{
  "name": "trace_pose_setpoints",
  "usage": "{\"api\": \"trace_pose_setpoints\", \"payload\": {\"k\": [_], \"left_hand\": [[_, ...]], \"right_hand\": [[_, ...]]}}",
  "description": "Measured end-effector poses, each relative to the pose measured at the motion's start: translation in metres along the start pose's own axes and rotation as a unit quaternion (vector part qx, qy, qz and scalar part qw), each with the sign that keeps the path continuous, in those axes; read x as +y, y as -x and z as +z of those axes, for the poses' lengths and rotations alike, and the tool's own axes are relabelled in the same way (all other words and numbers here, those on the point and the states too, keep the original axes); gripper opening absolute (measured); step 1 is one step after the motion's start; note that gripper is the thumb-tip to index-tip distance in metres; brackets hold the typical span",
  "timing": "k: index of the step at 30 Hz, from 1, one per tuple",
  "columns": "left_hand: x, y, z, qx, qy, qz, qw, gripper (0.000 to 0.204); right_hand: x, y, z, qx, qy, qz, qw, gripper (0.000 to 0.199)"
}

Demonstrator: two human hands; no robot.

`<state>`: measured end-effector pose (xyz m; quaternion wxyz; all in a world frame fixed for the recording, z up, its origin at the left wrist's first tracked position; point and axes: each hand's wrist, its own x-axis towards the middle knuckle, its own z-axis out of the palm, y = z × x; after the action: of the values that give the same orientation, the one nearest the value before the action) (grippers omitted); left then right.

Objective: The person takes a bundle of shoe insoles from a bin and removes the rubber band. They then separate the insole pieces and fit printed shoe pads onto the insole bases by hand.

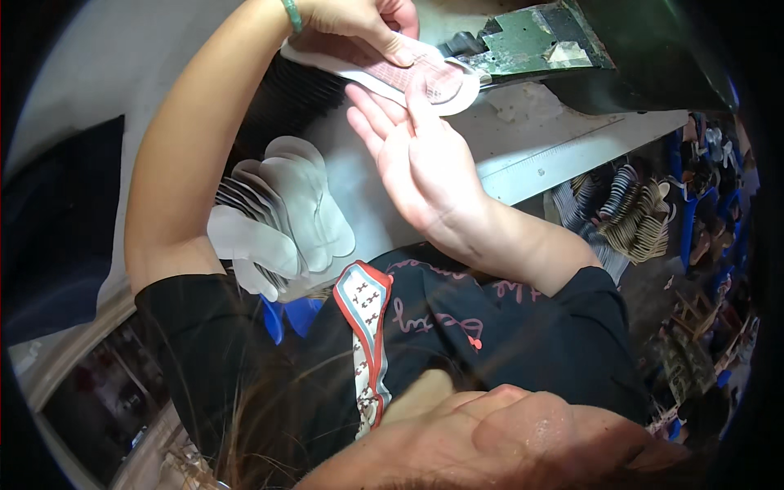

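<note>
Flat white shoe insole w/ pinkish-red printed patch [400, 75]: held up over the grey worktop [539, 139], toe/rounded end pointing toward the green, worn metal machine head [531, 41].

- Long axis: runs from the left hand out toward the machine, roughly level, slight downward tilt at the machine end.
- Left hand [359, 23]: on top of the insole, fingers curled over its near portion, thumb pressed on the upper face; closed in a pinch grip on it. Green bead bracelet [291, 15] at the wrist.
- Right hand [420, 167]: just below the insole, palm up and flat, fingers spread & straight; fingertips [418, 90] touching the underside near the rounded end. Wide open, grips nothing, only supports.
- Nearer hand: left carries the piece; right lies under it, between insole and body. Rounded end sits just beside the machine's metal foot; contact there can't be made out.

Other items:
- Fanned stack of plain white/grey insole blanks [282, 216]: below the left forearm, well apart from both hands, overlapping like cards.
- Pale straight bench edge strip [572, 159]: beyond the right wrist, on its outer side.
- Piles of striped & tan shoe parts [629, 212]: far out past the right forearm, lower level.
- Black printed T-shirt w/ red-white patterned strap [367, 327]: wearer's own, near edge of view.
</note>
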<state>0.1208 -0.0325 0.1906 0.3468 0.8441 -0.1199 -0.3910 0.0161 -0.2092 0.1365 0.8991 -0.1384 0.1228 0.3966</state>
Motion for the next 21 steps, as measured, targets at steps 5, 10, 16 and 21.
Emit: {"api": "trace_pose_setpoints", "payload": {"k": [5, 10, 16, 21], "left_hand": [[-0.005, 0.004, 0.006, -0.019, 0.073, -0.008, 0.997, 0.045], [-0.008, 0.014, 0.016, -0.022, 0.133, -0.014, 0.991, 0.046], [-0.004, 0.022, 0.036, 0.012, 0.15, -0.031, 0.988, 0.02], [-0.001, 0.028, 0.053, 0.054, 0.165, -0.08, 0.982, 0.017]], "right_hand": [[-0.012, 0.007, 0.001, 0.019, 0.022, 0.036, 0.999, 0.059], [-0.018, 0.007, -0.002, 0.008, 0.04, 0.062, 0.997, 0.055], [-0.041, 0.016, -0.001, 0.033, 0.118, 0.123, 0.985, 0.048], [-0.066, 0.008, -0.009, 0.023, 0.231, 0.181, 0.956, 0.046]]}}
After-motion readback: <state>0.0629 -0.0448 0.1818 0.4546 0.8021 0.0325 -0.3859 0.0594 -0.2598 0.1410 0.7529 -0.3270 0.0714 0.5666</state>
